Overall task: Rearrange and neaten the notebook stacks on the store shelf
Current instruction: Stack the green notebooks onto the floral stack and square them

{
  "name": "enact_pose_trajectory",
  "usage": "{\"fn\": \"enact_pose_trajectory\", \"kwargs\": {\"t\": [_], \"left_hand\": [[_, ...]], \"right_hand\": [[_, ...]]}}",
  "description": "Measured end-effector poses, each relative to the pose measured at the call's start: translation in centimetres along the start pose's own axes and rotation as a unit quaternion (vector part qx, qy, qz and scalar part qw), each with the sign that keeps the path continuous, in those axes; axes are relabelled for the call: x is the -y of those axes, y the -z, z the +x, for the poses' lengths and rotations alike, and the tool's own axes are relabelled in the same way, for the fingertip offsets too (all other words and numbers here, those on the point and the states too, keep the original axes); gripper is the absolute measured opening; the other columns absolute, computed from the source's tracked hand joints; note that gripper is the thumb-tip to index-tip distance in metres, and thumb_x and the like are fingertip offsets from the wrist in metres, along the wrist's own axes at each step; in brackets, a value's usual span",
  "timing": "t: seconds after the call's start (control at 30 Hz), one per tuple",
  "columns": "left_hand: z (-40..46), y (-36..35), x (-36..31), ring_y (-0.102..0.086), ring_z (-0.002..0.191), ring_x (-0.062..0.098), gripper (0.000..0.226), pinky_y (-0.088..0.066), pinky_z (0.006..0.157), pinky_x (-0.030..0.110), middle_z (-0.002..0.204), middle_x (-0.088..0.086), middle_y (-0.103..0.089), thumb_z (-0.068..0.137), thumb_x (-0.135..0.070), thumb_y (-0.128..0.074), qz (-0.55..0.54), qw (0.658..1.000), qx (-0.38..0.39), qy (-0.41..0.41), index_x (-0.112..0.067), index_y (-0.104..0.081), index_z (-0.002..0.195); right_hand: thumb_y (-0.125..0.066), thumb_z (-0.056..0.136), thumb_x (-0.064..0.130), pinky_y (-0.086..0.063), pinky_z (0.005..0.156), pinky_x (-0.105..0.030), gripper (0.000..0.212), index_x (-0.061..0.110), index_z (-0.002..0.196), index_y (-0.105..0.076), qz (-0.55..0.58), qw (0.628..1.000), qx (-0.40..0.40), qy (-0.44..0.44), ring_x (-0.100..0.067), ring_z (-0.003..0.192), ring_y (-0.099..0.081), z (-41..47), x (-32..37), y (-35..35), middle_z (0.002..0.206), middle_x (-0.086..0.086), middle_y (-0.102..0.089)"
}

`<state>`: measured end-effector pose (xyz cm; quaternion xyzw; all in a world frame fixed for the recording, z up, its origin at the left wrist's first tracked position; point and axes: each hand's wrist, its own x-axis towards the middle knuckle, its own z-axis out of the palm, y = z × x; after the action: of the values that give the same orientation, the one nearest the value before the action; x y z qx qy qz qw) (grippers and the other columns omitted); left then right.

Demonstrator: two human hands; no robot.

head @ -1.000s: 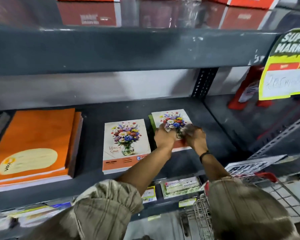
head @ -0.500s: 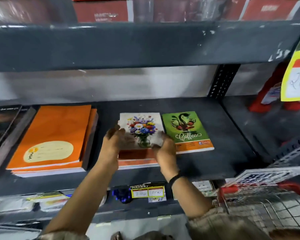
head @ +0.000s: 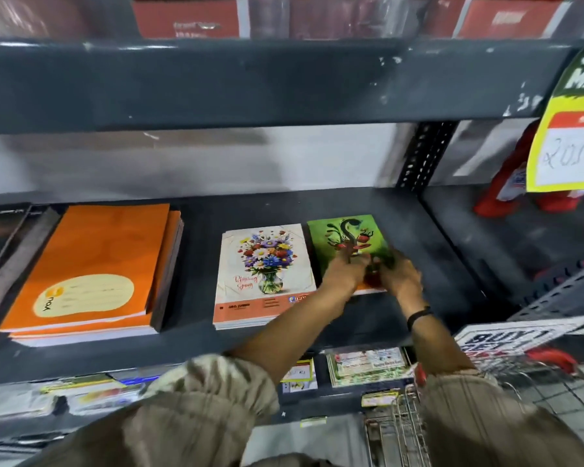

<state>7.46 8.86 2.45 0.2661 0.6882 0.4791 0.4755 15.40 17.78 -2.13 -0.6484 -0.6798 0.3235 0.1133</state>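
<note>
— Two hands are on the green-covered paper notebook with a dark swirl design (head: 346, 239), which lies flat on the dark grey metal store shelf (head: 429, 264), at the right end of the row. The left hand (head: 343, 274) rests on its near half with fingers curled over the cover; the right hand (head: 400, 276) meets it at the near right corner. Blur hides whether either truly pinches it.

— What has changed?

— Half a second ago both hands were on the white floral-covered notebook stack with an orange base band (head: 265, 274), setting a matching book on top. That stack now sits alone, just left of the green one, edges nearly touching.

— So what does that mean for the job?

— My guess is the floral pile is sorted and the green book is being squared beside it. The big orange notebook stack with a cream label (head: 88, 264) sits well apart on the left, slightly fanned and untouched.

— Other views?

— None; only the head camera.
</note>
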Motion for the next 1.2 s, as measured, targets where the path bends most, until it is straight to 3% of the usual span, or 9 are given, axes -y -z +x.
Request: {"fn": "enact_pose_trajectory", "kwargs": {"t": [0.13, 0.23, 0.33, 0.4, 0.57, 0.77, 0.93, 1.07, 1.2], "left_hand": [[1.9, -2.3, 0.6, -0.012, 0.144, 0.033, 0.067, -0.016, 0.119, 0.042, 0.157, 0.019, -0.008, 0.09, -0.038, -0.049, 0.112, 0.989, -0.064, 0.079, -0.015, -0.019, 0.146], [2.1, -4.0, 0.1, -0.047, 0.123, 0.028, 0.054, -0.037, 0.102, 0.03, 0.135, 0.015, -0.049, 0.088, -0.02, -0.054, -0.114, 0.991, -0.042, 0.061, -0.012, -0.034, 0.138], [1.4, -5.6, -0.5, -0.054, 0.117, 0.032, 0.048, -0.043, 0.102, 0.034, 0.126, 0.018, -0.059, 0.083, -0.021, -0.059, -0.128, 0.989, -0.049, 0.058, -0.009, -0.043, 0.127], [1.6, -5.2, -0.3, -0.047, 0.125, 0.035, 0.056, -0.037, 0.109, 0.041, 0.135, 0.02, -0.052, 0.084, -0.029, -0.058, -0.074, 0.993, -0.085, 0.045, -0.008, -0.038, 0.132], [3.1, -1.4, 1.0, -0.025, 0.138, 0.035, 0.058, -0.026, 0.114, 0.044, 0.15, 0.019, -0.031, 0.09, -0.035, -0.047, 0.036, 0.985, -0.166, 0.04, -0.011, -0.031, 0.14], [3.4, -0.9, 1.3, -0.011, 0.145, 0.034, 0.068, -0.016, 0.118, 0.043, 0.159, 0.013, -0.003, 0.093, -0.043, -0.039, 0.073, 0.987, -0.127, 0.069, -0.014, -0.01, 0.147], [3.2, -1.0, 1.2, -0.013, 0.144, 0.034, 0.066, -0.017, 0.117, 0.043, 0.159, 0.015, -0.003, 0.094, -0.043, -0.034, 0.105, 0.985, -0.114, 0.069, -0.012, -0.012, 0.148], [3.3, -1.0, 1.3, -0.013, 0.145, 0.033, 0.065, -0.015, 0.118, 0.042, 0.159, 0.014, -0.001, 0.094, -0.043, -0.034, 0.1, 0.987, -0.111, 0.065, -0.013, -0.013, 0.147], [3.4, -1.4, 0.8, -0.008, 0.146, 0.032, 0.065, -0.012, 0.119, 0.044, 0.159, 0.014, -0.001, 0.093, -0.046, -0.035, 0.08, 0.99, -0.095, 0.064, -0.011, -0.02, 0.146]], "right_hand": [[-0.053, 0.092, 0.022, -0.039, 0.108, -0.048, 0.042, 0.016, 0.133, -0.052, 0.044, 0.998, -0.02, 0.041, -0.035, 0.13, -0.046, 0.4, -1.2, -0.4, 0.138, -0.017, -0.054], [-0.056, 0.09, 0.015, -0.052, 0.096, -0.046, 0.034, 0.005, 0.122, -0.059, 0.26, 0.966, 0.003, 0.009, -0.033, 0.109, -0.063, -0.2, -1.4, -0.2, 0.118, -0.021, -0.067], [-0.033, 0.097, 0.018, -0.055, 0.063, -0.027, 0.031, 0.009, 0.089, -0.062, 0.476, 0.874, 0.073, -0.064, -0.02, 0.076, -0.066, -0.4, -0.3, 0.1, 0.076, -0.011, -0.068], [-0.032, 0.097, 0.013, -0.049, 0.065, -0.03, 0.032, 0.01, 0.08, -0.059, 0.438, 0.894, 0.079, -0.055, -0.025, 0.077, -0.058, -0.1, 0.3, -0.2, 0.075, -0.013, -0.059], [-0.062, 0.082, 0.007, -0.053, 0.091, -0.045, 0.029, 0.003, 0.11, -0.065, 0.206, 0.978, -0.016, -0.012, -0.034, 0.104, -0.065, 0.4, 0.3, -1.0, 0.112, -0.021, -0.069], [-0.068, 0.079, 0.012, -0.053, 0.087, -0.039, 0.028, 0.002, 0.105, -0.068, 0.234, 0.972, -0.014, 0.001, -0.031, 0.1, -0.066, 0.8, 0.9, -0.8, 0.106, -0.019, -0.071], [-0.06, 0.073, -0.016, -0.049, 0.07, -0.035, 0.023, -0.007, 0.094, -0.067, 0.302, 0.953, 0.004, -0.016, -0.024, 0.086, -0.058, 1.7, 0.8, -0.3, 0.088, -0.018, -0.062], [-0.067, 0.07, -0.017, -0.052, 0.094, -0.05, 0.04, -0.016, 0.11, -0.061, 0.298, 0.953, 0.012, -0.041, -0.035, 0.099, -0.064, 2.2, 0.0, 0.3, 0.112, -0.031, -0.065], [-0.065, 0.076, -0.014, -0.059, 0.07, -0.033, 0.039, -0.016, 0.114, -0.058, 0.331, 0.94, 0.07, -0.035, -0.024, 0.054, -0.066, 1.7, -0.4, 1.0, 0.118, -0.037, -0.06]]}}
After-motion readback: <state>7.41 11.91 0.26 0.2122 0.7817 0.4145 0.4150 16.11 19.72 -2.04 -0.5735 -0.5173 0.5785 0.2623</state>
